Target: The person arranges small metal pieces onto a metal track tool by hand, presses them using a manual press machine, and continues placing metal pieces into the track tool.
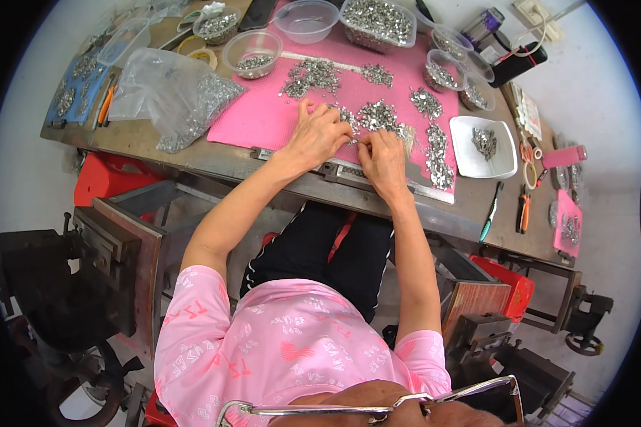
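Note:
My left hand [318, 136] bends over the near edge of the pink mat [258, 117], its fingertips close to a pile of small shiny metal pieces [377, 114]. Just to its right, my right hand [384, 161] is closed, thumb and fingertips drawn together beside the same pile. Whatever is pinched in either hand is too small to make out. Below both hands, a slotted metal bar [349, 173] lies along the table's front edge. A pale-bristled brush [408, 136] rests right of my right hand. Further heaps of metal pieces [312, 77] are spread behind.
A white square dish [464, 151] holds metal pieces at the right, near a toothbrush [491, 213] and orange-handled pliers [523, 212]. A clear plastic bag [149, 92] of pieces lies at the left. Several plastic tubs [253, 44] line the back. Red bins [114, 178] sit below the tabletop.

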Motion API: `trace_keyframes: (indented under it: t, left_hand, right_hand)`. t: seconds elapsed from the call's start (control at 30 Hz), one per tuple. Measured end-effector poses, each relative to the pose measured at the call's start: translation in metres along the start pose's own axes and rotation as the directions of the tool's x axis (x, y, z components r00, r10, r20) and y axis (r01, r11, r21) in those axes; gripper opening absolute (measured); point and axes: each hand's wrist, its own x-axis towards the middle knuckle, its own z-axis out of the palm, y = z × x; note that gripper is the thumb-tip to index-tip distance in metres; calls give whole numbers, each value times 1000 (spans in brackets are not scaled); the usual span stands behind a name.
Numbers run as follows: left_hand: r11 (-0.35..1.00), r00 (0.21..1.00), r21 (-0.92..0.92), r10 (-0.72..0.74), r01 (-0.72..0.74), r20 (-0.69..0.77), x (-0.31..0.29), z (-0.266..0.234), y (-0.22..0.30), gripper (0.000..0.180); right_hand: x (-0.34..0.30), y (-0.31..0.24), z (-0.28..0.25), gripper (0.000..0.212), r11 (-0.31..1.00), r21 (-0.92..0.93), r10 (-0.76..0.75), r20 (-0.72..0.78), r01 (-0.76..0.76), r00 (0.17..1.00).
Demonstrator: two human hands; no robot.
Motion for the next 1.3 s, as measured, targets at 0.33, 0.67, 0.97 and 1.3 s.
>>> trace_keyframes:
  t: [0.33,0.67,0.97,1.3]
  left_hand:
    - [995,998,-92,-43,39,-38,-11,-12,3,9]
    - [993,994,-54,-104,102,-25,-18,-14,3,8]
    - [999,999,-19,-45,46,23,-14,-12,5,9]
    - [992,993,-54,-113,114,14,-16,-14,4,9]
  right_hand:
    - [-33,-15,-35,14,970,243,-34,47,21,998]
    - [-33,-13,-35,12,969,216,-132,42,120,990]
    - [5,4,2,6,993,119,-24,-22,26,999]
    - [1,7,-7,11,997,61,-44,50,41,998]
